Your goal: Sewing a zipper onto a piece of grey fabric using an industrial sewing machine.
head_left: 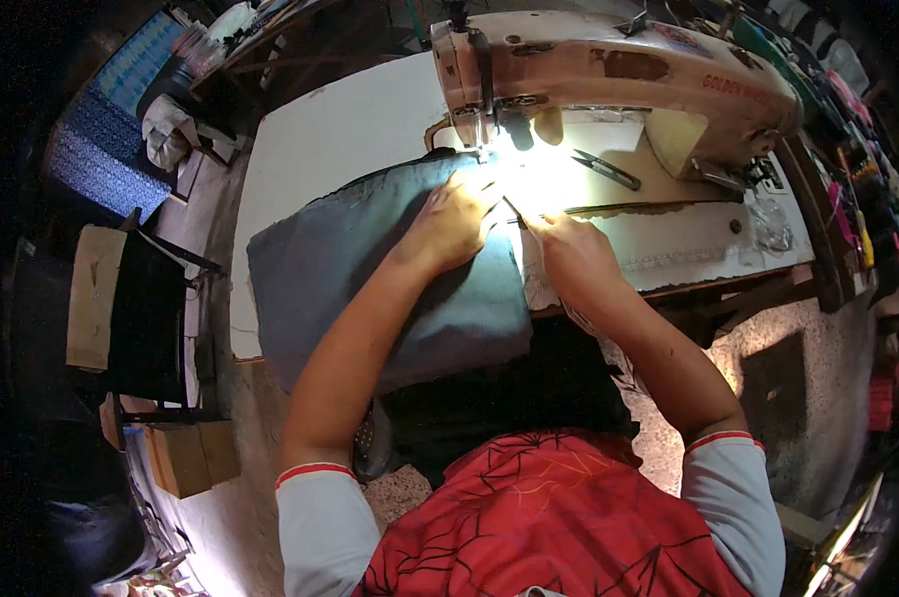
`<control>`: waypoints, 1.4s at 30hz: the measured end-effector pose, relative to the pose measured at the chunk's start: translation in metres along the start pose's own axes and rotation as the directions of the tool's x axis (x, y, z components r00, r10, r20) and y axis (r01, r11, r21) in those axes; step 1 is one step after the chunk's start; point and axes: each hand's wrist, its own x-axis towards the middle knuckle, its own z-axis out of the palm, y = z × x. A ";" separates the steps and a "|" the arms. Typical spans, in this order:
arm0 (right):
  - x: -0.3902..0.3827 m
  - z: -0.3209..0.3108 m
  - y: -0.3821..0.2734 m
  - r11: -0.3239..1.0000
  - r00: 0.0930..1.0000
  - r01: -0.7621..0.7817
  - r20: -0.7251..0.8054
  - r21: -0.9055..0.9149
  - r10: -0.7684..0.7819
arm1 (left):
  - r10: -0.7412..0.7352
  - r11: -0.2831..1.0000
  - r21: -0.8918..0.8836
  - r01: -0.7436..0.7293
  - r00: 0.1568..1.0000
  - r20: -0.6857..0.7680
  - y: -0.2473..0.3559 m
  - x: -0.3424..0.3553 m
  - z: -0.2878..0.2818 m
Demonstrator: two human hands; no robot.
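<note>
we judge the work to be partway along: the grey-blue cloth (370, 298) is in place at the sewing machine (619, 75), its far edge up by the needle end (481, 139), and it has not come free. most of it spreads to the left of the needle over the white desk (315, 134) and drops past the near edge toward our lap.

our left hand (445, 224) lies palm-down on the cloth close to the needle, fingers reaching forward and somewhat spread, thumb apart from them; it seems to press the cloth rather than pinch it. our right hand (577, 249) is curled just beside the cloth's right edge, its fingertips near a thin dark line in the glare; we cannot tell whether they pinch anything there.

as for what is done, the placing looks settled, but we can make out no finished stitching on the face of the cloth, and the strong light hides the spot beneath the needle. so we cannot say how much of the edge is sewn. what is left, as we judge it, is whatever remains of that edge, then freeing the cloth and trimming the thread. the dark snips (607, 170) lie on the desk to the right of the needle, apart from both hands.
</note>
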 end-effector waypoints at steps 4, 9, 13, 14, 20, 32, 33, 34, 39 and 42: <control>0.001 -0.003 0.003 1.000 1.000 0.018 0.012 -0.015 -0.018 | 0.139 0.986 0.082 -0.144 0.988 0.069 -0.007 0.000 0.005; 0.006 -0.009 0.001 1.000 0.988 -0.015 0.153 -0.022 0.018 | 0.149 0.985 0.079 -0.154 0.987 0.060 -0.003 -0.001 -0.003; 0.009 -0.005 0.004 0.998 0.992 0.002 0.125 -0.055 0.005 | 0.123 0.990 0.053 -0.129 0.988 0.097 -0.003 0.001 -0.003; 0.009 -0.004 0.004 0.998 0.992 0.002 0.127 -0.056 0.005 | 0.122 0.990 0.052 -0.127 0.988 0.096 -0.003 0.001 -0.003; 0.010 -0.001 0.004 0.998 0.993 0.018 0.116 -0.059 -0.011 | 0.053 0.993 0.093 -0.068 0.986 0.159 0.007 -0.003 -0.006; -0.013 -0.010 0.003 0.992 0.997 -0.061 0.045 0.114 0.056 | 0.076 0.990 0.113 -0.088 0.991 0.111 0.026 -0.013 -0.001; -0.018 -0.015 0.000 0.984 0.991 -0.120 0.079 0.132 0.110 | 0.055 0.993 0.098 -0.066 0.992 0.116 0.028 -0.014 -0.002; -0.022 -0.019 -0.002 0.973 0.980 -0.178 0.114 0.147 0.162 | 0.050 0.993 0.098 -0.061 0.992 0.115 0.028 -0.013 -0.003; -0.027 -0.028 -0.004 0.987 0.981 -0.129 0.155 0.096 0.113 | -0.030 0.999 0.028 0.025 0.976 0.215 0.028 -0.010 -0.008; -0.025 -0.029 -0.002 0.996 0.977 -0.084 0.199 0.041 0.074 | -0.041 0.999 0.002 0.042 0.976 0.216 0.028 -0.009 -0.011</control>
